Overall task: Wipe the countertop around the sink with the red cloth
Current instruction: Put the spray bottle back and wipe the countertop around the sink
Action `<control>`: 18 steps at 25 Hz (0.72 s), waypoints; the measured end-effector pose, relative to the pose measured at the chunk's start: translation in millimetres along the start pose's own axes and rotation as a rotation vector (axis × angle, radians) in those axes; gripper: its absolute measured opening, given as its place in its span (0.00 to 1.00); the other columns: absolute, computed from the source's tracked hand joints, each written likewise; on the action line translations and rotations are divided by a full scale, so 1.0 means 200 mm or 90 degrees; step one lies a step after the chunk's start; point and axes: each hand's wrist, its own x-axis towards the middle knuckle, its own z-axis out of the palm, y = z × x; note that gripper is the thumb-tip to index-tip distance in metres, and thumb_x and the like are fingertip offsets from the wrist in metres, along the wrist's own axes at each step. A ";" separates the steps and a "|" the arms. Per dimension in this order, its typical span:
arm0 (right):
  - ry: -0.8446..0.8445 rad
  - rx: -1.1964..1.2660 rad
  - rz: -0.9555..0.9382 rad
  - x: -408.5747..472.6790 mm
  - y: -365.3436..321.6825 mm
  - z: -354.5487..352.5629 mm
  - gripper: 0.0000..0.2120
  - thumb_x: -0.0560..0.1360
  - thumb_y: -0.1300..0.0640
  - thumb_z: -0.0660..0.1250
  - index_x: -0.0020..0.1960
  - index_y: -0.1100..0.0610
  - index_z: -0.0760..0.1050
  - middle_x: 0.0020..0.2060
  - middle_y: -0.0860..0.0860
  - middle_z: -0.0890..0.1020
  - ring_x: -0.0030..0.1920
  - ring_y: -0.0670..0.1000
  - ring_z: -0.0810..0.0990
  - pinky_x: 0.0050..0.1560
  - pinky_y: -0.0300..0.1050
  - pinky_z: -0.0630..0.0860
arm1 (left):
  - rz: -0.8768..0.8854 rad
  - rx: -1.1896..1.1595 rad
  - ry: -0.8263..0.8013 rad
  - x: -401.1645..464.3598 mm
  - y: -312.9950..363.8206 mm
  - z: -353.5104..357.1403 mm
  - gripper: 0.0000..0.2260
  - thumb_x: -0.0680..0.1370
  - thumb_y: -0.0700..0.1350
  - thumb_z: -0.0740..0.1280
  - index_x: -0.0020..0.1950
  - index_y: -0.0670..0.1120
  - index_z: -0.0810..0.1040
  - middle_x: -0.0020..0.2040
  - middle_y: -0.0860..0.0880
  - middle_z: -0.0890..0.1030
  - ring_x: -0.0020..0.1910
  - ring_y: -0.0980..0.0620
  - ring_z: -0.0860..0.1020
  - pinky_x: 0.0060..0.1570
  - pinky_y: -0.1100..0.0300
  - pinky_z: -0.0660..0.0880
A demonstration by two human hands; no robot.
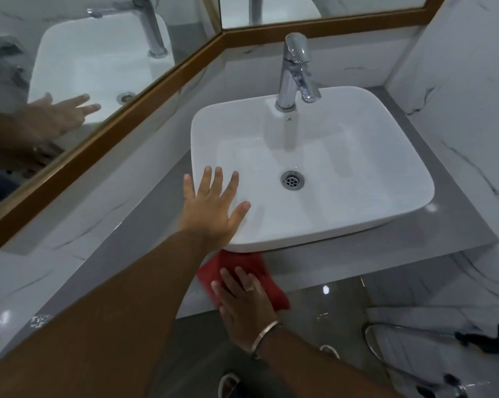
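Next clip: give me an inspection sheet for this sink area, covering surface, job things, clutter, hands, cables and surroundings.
Surface: grey countertop around a white sink; no dirt visible.
Job's things: red cloth flat on the counter's front strip, partly under the sink's front edge.
Clutter: nothing seen on the counter.
Hands: left hand open, fingers spread on the sink's near-left rim; right hand flat on the cloth, no closed grip, wearing a ring and bangle.
Cables: metal hose with sprayer on the floor at lower right.
Surroundings: chrome tap, drain, wood-framed mirror, marble-look walls.
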 end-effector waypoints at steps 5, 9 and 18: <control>0.021 -0.151 -0.011 -0.14 0.67 -0.14 0.28 0.73 0.47 0.54 0.73 0.49 0.65 0.72 0.55 0.72 0.72 0.61 0.66 0.69 0.60 0.66 | -0.002 -0.006 -0.004 0.01 0.00 -0.01 0.33 0.79 0.67 0.37 0.81 0.54 0.46 0.82 0.44 0.50 0.81 0.44 0.43 0.73 0.32 0.35; 0.057 -0.109 0.442 -0.39 1.51 -0.40 0.31 0.76 0.45 0.47 0.74 0.55 0.66 0.73 0.66 0.66 0.71 0.69 0.65 0.68 0.67 0.66 | 0.003 0.002 0.009 0.02 0.00 0.01 0.35 0.78 0.68 0.35 0.81 0.54 0.50 0.82 0.45 0.54 0.81 0.42 0.48 0.73 0.30 0.37; 0.014 0.032 0.199 -0.17 0.53 -0.20 0.28 0.75 0.48 0.60 0.74 0.48 0.65 0.75 0.63 0.65 0.72 0.68 0.66 0.67 0.63 0.66 | 0.004 0.041 -0.040 0.02 0.00 0.00 0.33 0.79 0.68 0.36 0.81 0.55 0.49 0.82 0.46 0.54 0.81 0.44 0.47 0.72 0.30 0.36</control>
